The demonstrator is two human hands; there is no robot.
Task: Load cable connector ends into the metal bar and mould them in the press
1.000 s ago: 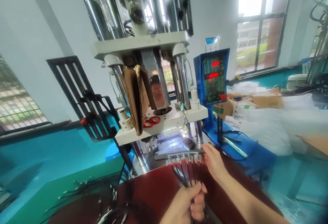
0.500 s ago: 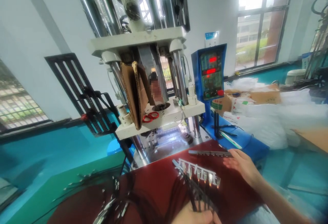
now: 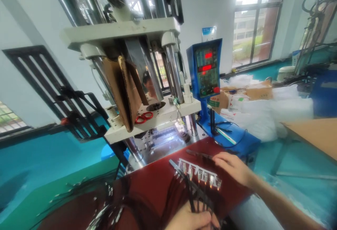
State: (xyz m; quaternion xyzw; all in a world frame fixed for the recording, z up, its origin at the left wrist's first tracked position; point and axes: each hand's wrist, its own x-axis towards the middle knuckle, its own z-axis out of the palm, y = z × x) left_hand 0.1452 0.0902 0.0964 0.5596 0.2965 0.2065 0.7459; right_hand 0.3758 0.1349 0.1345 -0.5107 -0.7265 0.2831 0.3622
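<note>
My left hand is closed around several black cables at the bottom of the view. Their metal connector ends sit along a pale, comb-like strip above the fingers. To the right, my right hand has its fingertips on the right end of a thin dark metal bar, which lies on the dark red tabletop behind the strip. More black cables with silvery ends are heaped at the lower left, partly blurred.
Ahead stands a press with a white plate carrying red-handled scissors and folded cardboard. A blue control box with red displays stands right of it. White bags are piled at the right.
The view has turned slightly right, shifting the scene left. My right hand and the bar's end are now a little nearer the pale strip. My left hand still grips the cables.
</note>
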